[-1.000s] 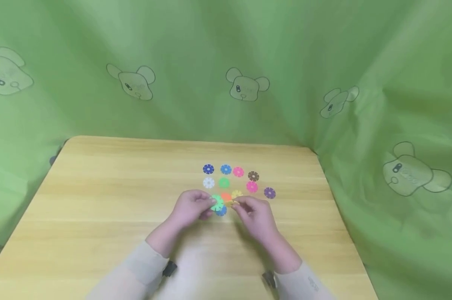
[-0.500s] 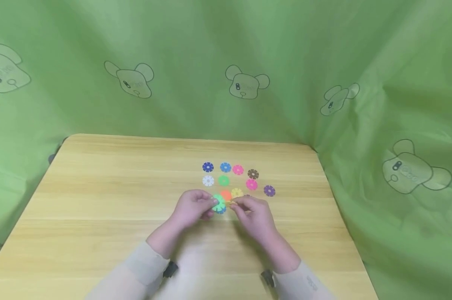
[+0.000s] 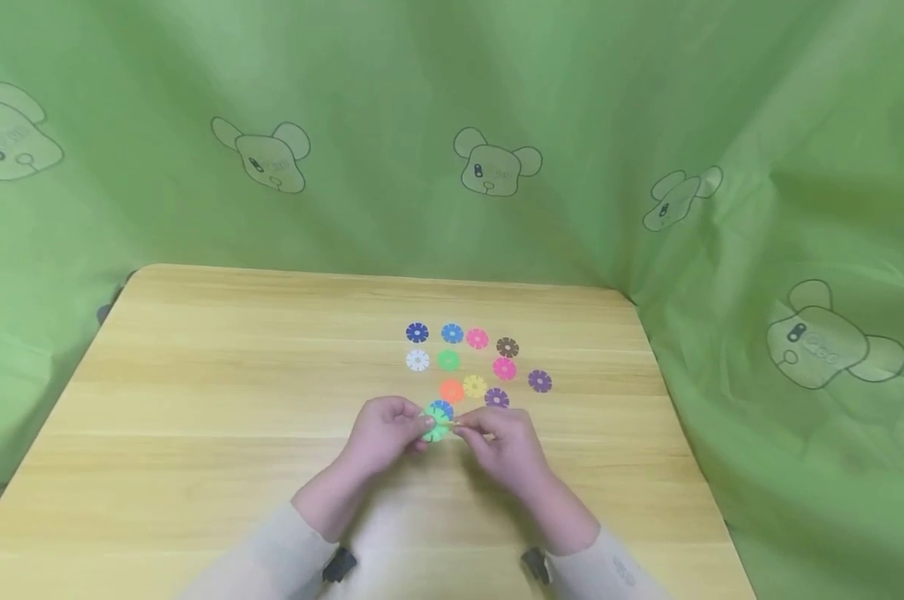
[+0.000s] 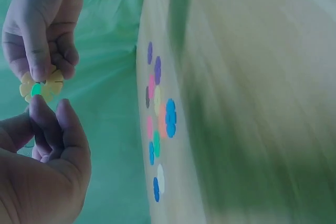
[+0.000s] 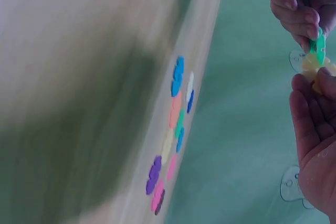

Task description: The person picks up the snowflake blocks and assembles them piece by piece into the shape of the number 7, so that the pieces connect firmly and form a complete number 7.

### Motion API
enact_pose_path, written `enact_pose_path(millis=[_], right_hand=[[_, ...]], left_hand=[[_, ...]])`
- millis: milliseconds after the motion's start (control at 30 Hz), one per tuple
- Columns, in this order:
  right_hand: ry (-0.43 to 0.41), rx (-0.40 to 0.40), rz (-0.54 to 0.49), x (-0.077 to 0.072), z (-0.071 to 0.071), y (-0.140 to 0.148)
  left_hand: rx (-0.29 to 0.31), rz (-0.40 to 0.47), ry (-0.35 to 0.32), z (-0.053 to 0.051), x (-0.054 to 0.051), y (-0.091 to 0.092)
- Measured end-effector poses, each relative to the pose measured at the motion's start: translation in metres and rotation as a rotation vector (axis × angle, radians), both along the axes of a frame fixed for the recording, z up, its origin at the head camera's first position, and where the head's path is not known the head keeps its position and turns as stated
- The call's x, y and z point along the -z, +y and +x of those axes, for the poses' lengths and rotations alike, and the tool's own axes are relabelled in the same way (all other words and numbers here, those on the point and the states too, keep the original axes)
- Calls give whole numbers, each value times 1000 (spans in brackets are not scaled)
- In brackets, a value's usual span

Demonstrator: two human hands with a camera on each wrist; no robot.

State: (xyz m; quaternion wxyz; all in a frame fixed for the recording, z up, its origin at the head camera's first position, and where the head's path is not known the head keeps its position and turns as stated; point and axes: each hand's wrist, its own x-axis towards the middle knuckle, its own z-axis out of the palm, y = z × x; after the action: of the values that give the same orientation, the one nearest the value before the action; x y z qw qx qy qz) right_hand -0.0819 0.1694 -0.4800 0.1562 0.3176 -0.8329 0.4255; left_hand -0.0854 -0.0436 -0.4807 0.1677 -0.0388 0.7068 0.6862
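My left hand (image 3: 384, 435) pinches a bright green notched plastic disc (image 3: 436, 428) between thumb and fingers. Facing it, my right hand (image 3: 507, 446) pinches a yellow notched disc (image 4: 54, 83) at its edge. The two discs meet at their rims, set crosswise to each other, as both wrist views show. How deep one notch sits in the other cannot be told. Both are held above the table. Just behind them a blue disc (image 3: 442, 407) lies on the table, partly covered by the green one in the head view.
Several more notched discs lie flat on the wooden table (image 3: 219, 400) beyond my hands, among them an orange disc (image 3: 452, 390), a purple disc (image 3: 497, 397) and a white disc (image 3: 417, 360). A green curtain (image 3: 377, 200) hangs along the table's far and side edges.
Both hands have come down and nearer to me with their discs, uncovering the orange disc and the nearer purple one. The yellow disc has moved in against the green one.
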Motion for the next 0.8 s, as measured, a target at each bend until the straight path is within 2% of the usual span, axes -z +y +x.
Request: enact_pose_path(millis=[133,233,300,400,500,567,633,700,733,800], right_hand=[[33,-29,-25,4,4,-2],[23,-34,-36,8,6,-2],[6,-29,-38,11,8,-3],[3,-5,-29,16,10,-6],[24,24,-40,20,13,-11],[23,23,-60,22,13,-14],[5,6,-66,23,13,-15],[-84,14,-36,21,12,-12],[-144,38,-7,20,10,-9],[-266,138,78,16,2,1]], left_hand=[[10,0,4,4,2,0],[33,-12,10,7,6,-3],[50,-34,38,9,9,-5],[64,-136,165,11,11,-10],[85,-270,344,12,10,-12],[118,-338,451,12,10,-11],[156,-394,526,12,9,-9],[173,-446,573,12,9,-9],[163,-476,584,11,9,-10],[122,-516,591,9,7,-13]])
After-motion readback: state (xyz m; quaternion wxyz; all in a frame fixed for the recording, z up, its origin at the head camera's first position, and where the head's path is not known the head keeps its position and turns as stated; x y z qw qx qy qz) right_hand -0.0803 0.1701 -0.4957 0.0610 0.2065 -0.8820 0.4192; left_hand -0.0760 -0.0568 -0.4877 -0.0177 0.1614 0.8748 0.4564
